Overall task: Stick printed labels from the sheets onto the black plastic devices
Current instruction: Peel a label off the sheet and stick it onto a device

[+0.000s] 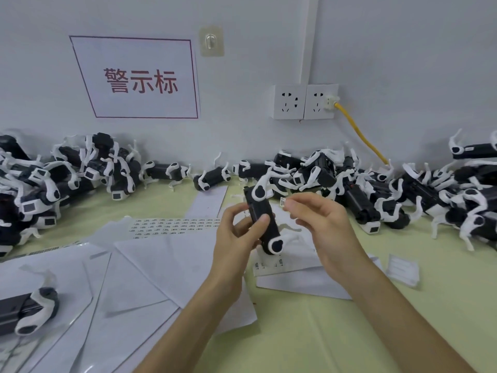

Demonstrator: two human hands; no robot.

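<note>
**Q:** Hand and device status?
**A:** The left hand (236, 232) grips one device (262, 211) round its body, thumb across the front, and holds it above the table (403, 319). The right hand (322, 224) pinches one label (283, 201) between thumb and forefinger. The label is just beside the device's upper end and not yet touching it.

**Q:** Progress?
**A:** Judged mid-batch. This label is off its sheet but not applied. A sheet (172, 224) beyond the left hand carries many rows of labels. The blank sheets (166, 265) beside the left wrist look stripped. The left pile (67, 179) and right pile (403, 195) flank the hands, and how many of their devices are labelled cannot be told.

**Q:** Materials?
**A:** Device: rigid, smooth black plastic block with rounded white joints and thin curved limbs. Label: small printed rectangle. Sheets: thin and glossy, some creased.
</note>
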